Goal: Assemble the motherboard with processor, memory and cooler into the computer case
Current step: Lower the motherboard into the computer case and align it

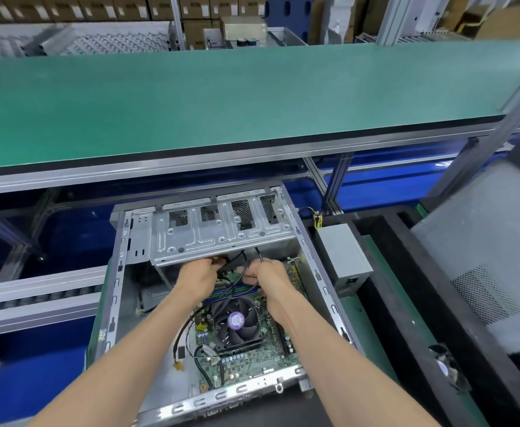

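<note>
An open grey computer case (115, 291) lies on its side in front of me. Inside it sits the green motherboard (252, 362) with a black cooler fan (237, 323) bearing a purple centre label, and memory sticks (237, 291) just beyond the fan. My left hand (198, 277) and my right hand (269, 274) reach in under the silver drive cage (221, 232). Each hand grips black cables (240, 260) that hang from the cage. The fingertips are partly hidden.
A grey power supply (343, 255) with yellow wires lies right of the case. A grey perforated case panel (483, 266) leans at the far right. A green shelf (221, 100) hangs above the bench. Roller rails (37, 294) run to the left.
</note>
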Motion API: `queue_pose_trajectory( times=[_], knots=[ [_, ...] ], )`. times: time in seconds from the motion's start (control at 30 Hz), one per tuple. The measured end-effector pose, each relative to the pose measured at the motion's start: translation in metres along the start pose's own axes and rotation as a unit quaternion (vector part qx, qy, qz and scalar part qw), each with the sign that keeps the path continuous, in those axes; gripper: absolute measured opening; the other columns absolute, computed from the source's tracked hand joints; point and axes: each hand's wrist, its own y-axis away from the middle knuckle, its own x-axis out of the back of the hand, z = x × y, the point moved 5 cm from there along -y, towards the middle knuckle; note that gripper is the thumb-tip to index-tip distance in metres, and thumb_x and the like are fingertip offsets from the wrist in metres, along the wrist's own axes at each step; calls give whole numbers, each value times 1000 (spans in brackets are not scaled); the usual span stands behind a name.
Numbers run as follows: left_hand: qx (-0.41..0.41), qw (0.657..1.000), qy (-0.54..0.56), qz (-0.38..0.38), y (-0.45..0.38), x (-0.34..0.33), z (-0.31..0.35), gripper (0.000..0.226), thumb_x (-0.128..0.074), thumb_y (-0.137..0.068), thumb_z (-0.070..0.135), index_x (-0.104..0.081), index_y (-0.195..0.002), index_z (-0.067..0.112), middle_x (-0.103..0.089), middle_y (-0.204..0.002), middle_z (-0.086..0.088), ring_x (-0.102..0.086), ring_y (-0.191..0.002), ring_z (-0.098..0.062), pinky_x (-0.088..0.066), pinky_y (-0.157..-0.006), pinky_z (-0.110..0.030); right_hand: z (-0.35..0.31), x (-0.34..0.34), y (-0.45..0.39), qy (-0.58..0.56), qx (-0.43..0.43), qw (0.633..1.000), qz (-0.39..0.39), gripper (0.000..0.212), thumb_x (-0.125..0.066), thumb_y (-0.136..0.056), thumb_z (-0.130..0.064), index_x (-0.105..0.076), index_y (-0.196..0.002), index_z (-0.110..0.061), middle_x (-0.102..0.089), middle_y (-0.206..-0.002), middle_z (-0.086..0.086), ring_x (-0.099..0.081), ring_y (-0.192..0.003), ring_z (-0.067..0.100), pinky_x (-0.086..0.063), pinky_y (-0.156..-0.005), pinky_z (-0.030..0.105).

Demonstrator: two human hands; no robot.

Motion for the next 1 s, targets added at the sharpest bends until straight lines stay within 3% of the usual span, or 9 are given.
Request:
queue_pose_trajectory(
  times=[0.1,0.2,0.27,0.37,0.43,0.57,0.73,0.9,1.0],
  knots=[
    [2,997,77,-23,-2,-1,1,29,-45,-106,18,-64,-127,19,-64,-121,3,-57,-104,-16,-38,-74,-18,-2,-5,1,-37,-2,999,-18,39,-59,-90,2,-53,-128,1,-77,-79,-2,-68,-69,9,-34,-93,36],
    [-6,994,106,-26,-2,1,2,27,-45,-105,14,-65,-120,24,-60,-110,9,-55,-86,-5,-38,-60,-10,-5,4,1,-113,8,993,20,12,-56,-90,5,-64,-97,0,-70,-66,4,-62,-60,16,-41,-74,34],
    [-5,992,118,-37,-4,0,0,22,-46,-105,18,-66,-109,26,-65,-104,10,-57,-85,-5,-42,-68,-15,-7,10,1,-173,14,984,34,16,-52,-92,9,-60,-85,-3,-65,-54,2,-59,-52,15,-45,-64,33],
    [-4,996,68,-65,-2,2,-4,38,-46,-103,45,-69,-81,26,-57,-61,11,-50,-55,-6,-39,-59,-25,-8,15,2,-193,26,980,51,16,-52,-93,12,-57,-93,-3,-64,-58,4,-54,-47,11,-42,-55,30],
    [-11,996,54,-71,-1,5,-3,45,-45,-101,53,-70,-76,25,-53,-60,8,-47,-49,-7,-38,-56,-25,-9,16,5,-198,38,978,60,21,-54,-93,13,-59,-103,-6,-63,-60,4,-52,-46,10,-40,-53,29],
    [-82,994,56,-34,9,-1,6,33,-49,-103,41,-69,-96,16,-68,-82,0,-64,-74,-14,-49,-69,-32,-11,19,10,-177,54,979,81,24,-54,-93,12,-60,-101,-10,-63,-63,5,-53,-45,9,-41,-48,26],
    [-269,957,-106,-6,16,-17,39,22,-54,-100,16,-55,-120,23,-62,-99,-3,-60,-93,-27,-47,-76,-35,-14,22,16,-160,47,980,105,13,-50,-89,6,-60,-90,-3,-68,-60,11,-60,-52,19,-50,-58,32],
    [-208,963,-156,-67,-5,-29,58,24,-40,-89,-3,-43,-89,21,-58,-95,3,-56,-95,-23,-38,-69,-29,-17,19,25,-214,43,972,93,16,-49,-86,2,-65,-86,1,-71,-68,17,-67,-56,24,-58,-54,32],
    [-199,963,-152,-103,-18,-38,67,16,-42,-101,10,-54,-109,16,-62,-114,-4,-56,-107,-23,-34,-76,-24,-15,18,29,-243,33,965,91,24,-46,-85,5,-71,-84,6,-73,-75,21,-70,-61,25,-61,-58,35]
  ],
)
